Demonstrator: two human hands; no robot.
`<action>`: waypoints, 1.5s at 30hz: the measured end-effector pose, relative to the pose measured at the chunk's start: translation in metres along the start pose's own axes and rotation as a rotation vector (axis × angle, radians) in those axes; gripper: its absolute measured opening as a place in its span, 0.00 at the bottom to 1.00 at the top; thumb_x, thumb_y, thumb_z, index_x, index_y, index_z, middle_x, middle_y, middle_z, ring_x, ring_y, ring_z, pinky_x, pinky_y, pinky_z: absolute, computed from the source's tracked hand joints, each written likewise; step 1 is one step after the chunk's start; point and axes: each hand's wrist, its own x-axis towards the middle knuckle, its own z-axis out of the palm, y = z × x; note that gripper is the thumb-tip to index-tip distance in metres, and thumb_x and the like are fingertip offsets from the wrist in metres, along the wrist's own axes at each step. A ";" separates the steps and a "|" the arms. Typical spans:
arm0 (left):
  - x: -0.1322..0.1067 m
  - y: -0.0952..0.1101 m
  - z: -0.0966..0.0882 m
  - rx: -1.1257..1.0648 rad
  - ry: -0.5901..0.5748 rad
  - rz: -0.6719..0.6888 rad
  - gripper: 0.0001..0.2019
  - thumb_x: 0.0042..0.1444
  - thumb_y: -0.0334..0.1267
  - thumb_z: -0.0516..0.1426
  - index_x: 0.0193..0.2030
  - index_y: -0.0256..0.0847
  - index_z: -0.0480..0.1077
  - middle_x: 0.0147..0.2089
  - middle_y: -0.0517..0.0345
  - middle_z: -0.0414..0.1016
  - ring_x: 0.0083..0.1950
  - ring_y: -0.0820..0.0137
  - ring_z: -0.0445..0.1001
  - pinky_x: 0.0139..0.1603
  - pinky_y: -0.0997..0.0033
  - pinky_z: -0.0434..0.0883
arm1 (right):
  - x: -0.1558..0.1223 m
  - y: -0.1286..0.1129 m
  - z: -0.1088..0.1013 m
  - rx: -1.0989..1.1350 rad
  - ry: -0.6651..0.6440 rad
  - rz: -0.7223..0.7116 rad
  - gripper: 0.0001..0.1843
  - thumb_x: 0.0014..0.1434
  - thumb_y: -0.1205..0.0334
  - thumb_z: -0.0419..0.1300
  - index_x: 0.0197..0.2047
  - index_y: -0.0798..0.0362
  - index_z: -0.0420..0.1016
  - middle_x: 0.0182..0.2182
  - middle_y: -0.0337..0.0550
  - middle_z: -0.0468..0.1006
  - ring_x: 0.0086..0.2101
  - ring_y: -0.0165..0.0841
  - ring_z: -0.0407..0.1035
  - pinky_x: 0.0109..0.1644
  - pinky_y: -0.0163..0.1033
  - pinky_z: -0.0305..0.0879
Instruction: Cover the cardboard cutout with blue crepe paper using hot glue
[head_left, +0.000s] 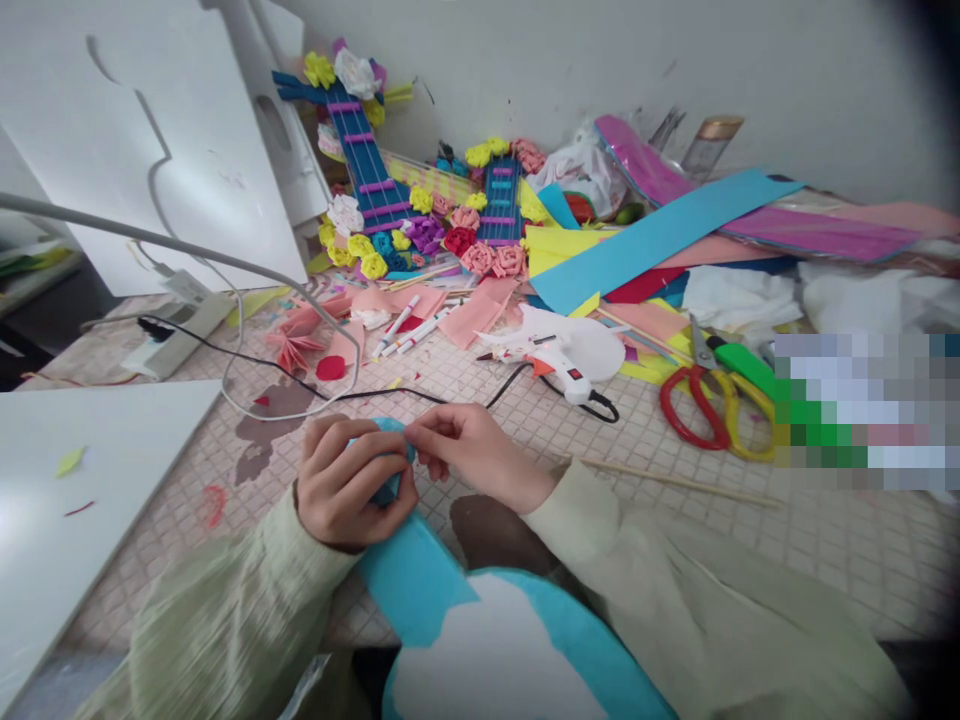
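A guitar-shaped craft piece covered in light blue paper runs up from the bottom edge, with a large white patch on its rounded body. My left hand is closed around the head end of its neck, fingers wrapped over the blue paper. Close beside it, my right hand pinches at the right edge of that end, thumb and forefinger together. The folds between the fingertips are mostly hidden. Beyond the hands lies a white hot glue gun with a black cord, nearest to my right hand.
Red-and-yellow-handled scissors and a thin wooden stick lie at right. Markers and paper scraps spread behind the hands. Two dark blue paper guitars with flowers lean on the wall. A white board lies left; cables cross the table.
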 end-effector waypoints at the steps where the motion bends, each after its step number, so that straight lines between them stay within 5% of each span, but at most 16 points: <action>1: 0.000 0.000 0.000 -0.002 -0.017 0.005 0.08 0.42 0.29 0.59 0.26 0.44 0.64 0.27 0.63 0.75 0.30 0.67 0.69 0.32 0.61 0.67 | 0.000 0.000 0.000 -0.025 0.010 -0.017 0.13 0.52 0.53 0.59 0.27 0.55 0.69 0.15 0.31 0.65 0.17 0.22 0.61 0.21 0.30 0.56; 17: 0.001 0.000 -0.001 -0.081 -0.016 0.038 0.05 0.43 0.32 0.62 0.27 0.42 0.68 0.28 0.61 0.75 0.30 0.69 0.70 0.34 0.65 0.65 | 0.000 -0.001 -0.002 -0.073 0.027 0.006 0.17 0.48 0.49 0.61 0.27 0.57 0.70 0.16 0.32 0.66 0.17 0.22 0.61 0.22 0.30 0.59; 39: -0.017 0.003 -0.012 -0.093 -0.082 0.063 0.06 0.50 0.29 0.60 0.36 0.40 0.71 0.33 0.61 0.79 0.35 0.69 0.75 0.35 0.67 0.67 | 0.000 0.001 -0.005 -0.163 0.026 0.012 0.11 0.54 0.59 0.56 0.24 0.56 0.67 0.19 0.35 0.69 0.18 0.22 0.61 0.23 0.30 0.60; 45: -0.014 0.001 -0.022 -0.057 -0.140 -0.116 0.15 0.48 0.37 0.61 0.45 0.40 0.69 0.41 0.53 0.77 0.40 0.62 0.73 0.39 0.62 0.68 | 0.002 0.008 -0.007 -0.144 0.008 0.000 0.12 0.54 0.57 0.57 0.26 0.56 0.68 0.19 0.34 0.68 0.17 0.22 0.61 0.22 0.30 0.60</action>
